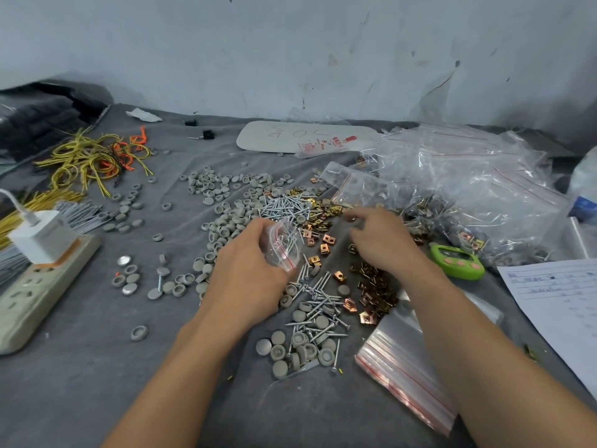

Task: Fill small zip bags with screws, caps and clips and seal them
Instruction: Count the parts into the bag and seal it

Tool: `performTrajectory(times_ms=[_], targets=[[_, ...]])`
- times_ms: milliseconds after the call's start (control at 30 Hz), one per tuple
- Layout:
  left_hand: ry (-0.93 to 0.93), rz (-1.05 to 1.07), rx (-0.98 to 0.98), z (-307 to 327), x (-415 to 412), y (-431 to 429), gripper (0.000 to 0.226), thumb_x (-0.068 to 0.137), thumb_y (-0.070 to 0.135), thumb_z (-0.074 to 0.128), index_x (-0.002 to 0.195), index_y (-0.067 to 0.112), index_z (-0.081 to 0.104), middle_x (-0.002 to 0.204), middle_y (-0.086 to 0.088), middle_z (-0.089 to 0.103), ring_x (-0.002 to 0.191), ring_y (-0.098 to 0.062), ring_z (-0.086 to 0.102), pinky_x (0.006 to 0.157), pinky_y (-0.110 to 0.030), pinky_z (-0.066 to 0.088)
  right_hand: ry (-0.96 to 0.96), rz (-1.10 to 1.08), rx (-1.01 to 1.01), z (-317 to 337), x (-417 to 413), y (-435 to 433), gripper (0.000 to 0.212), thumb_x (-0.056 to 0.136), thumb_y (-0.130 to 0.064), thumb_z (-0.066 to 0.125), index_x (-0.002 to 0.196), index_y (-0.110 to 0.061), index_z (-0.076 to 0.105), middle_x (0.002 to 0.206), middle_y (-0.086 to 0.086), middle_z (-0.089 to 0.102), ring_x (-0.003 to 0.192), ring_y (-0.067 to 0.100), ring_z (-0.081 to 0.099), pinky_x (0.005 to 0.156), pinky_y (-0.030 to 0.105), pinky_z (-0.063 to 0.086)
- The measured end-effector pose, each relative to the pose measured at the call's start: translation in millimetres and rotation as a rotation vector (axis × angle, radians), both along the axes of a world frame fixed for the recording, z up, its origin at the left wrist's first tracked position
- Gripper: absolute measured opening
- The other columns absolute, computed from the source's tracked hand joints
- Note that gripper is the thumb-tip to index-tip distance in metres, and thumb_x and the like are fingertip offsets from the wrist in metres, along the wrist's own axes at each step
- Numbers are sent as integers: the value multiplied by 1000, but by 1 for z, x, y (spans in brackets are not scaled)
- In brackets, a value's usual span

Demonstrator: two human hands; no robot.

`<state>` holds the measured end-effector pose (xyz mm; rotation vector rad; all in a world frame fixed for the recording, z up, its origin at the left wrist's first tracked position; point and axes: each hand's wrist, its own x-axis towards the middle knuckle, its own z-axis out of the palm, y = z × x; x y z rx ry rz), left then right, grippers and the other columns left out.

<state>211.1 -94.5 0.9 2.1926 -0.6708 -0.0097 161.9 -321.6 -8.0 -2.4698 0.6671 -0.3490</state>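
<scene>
The left hand [245, 266] grips a small clear zip bag [282, 245] over the middle of the cloth-covered table [80, 367]. The bag is tilted, its red zip strip at the lower right, with a few thin silver screws [288, 240] inside. The right hand [381, 240] curls its fingers above the shiny copper clips [374, 286], too blurred to tell whether it pinches one.

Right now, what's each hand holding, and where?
Left hand grips a small zip bag by the side opposite its red zip line. Right hand over the clips: blurred, cannot tell.
</scene>
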Motion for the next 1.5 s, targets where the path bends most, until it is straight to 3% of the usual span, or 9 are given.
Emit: performTrajectory(times_ms=[100, 333, 733, 933, 1000, 1067, 1233, 1333, 1500], targets=[[37, 41, -48, -1, 4, -1, 32, 82, 40, 80, 102, 40, 56, 88, 19, 65, 77, 5, 58, 57, -16, 34, 81, 59, -24, 6, 42, -2, 42, 102, -16, 51, 142, -26, 60, 146, 4, 59, 118, 21, 63, 101, 36, 48], [71, 100, -115, -4, 20, 4, 32, 79, 38, 82, 99, 41, 56, 87, 20, 66, 77, 4, 60, 61, -19, 40, 273, 121, -76, 1, 113, -11, 64, 104, -45, 49, 161, -21, 30, 167, 9, 29, 150, 32, 33, 122, 44, 29], [93, 100, -124, -1, 26, 9, 33, 78, 36, 82, 96, 40, 56, 85, 20, 66, 79, 2, 59, 62, -23, 40, 366, 212, -364, 10, -1, 10, 12, 106, -23, 46, 112, -19, 55, 99, 7, 66, 84, 24, 60, 77, 43, 54], [111, 115, -145, 1, 25, 10, 31, 78, 36, 81, 100, 40, 58, 87, 18, 67, 82, -6, 64, 69, -33, 50, 317, 188, -262, 38, 28, -3, 37, 97, -3, 57, 126, -20, 72, 125, -3, 72, 93, 9, 69, 87, 21, 57], [109, 130, -151, 1, 27, 9, 33, 78, 36, 81, 102, 39, 59, 88, 20, 66, 84, -1, 61, 69, -31, 46, 251, 216, -230, 40, 63, -5, 53, 96, 6, 53, 137, -26, 64, 141, -7, 63, 70, -11, 58, 61, 0, 45], [103, 134, -154, -1, 28, 8, 31, 78, 38, 80, 99, 40, 58, 86, 20, 66, 82, 2, 59, 64, -26, 42, 265, 249, -244, 36, 100, -6, 64, 95, 11, 47, 144, -30, 57, 150, -3, 56, 55, -11, 49, 44, 5, 36], [124, 148, -157, -3, 37, 7, 29, 79, 36, 78, 97, 42, 56, 87, 19, 66, 78, 1, 61, 64, -24, 45, 364, 325, -313, 17, 145, 1, 81, 91, 14, 50, 153, -38, 43, 150, 8, 54, 106, 19, 66, 87, 30, 57], [130, 145, -151, -3, 41, 8, 32, 79, 32, 79, 101, 38, 57, 89, 19, 64, 82, 4, 57, 66, -16, 41, 335, 351, -445, 12, 136, 3, 90, 84, 18, 54, 156, -34, 38, 160, 4, 42, 121, 22, 61, 88, 28, 51], [137, 133, -154, -1, 37, 8, 33, 79, 31, 79, 100, 40, 56, 88, 20, 62, 81, 5, 56, 64, -18, 40, 416, 296, -497, 15, 80, 7, 90, 86, 14, 55, 160, -32, 30, 109, 4, 72, 70, 12, 62, 55, 25, 47]])
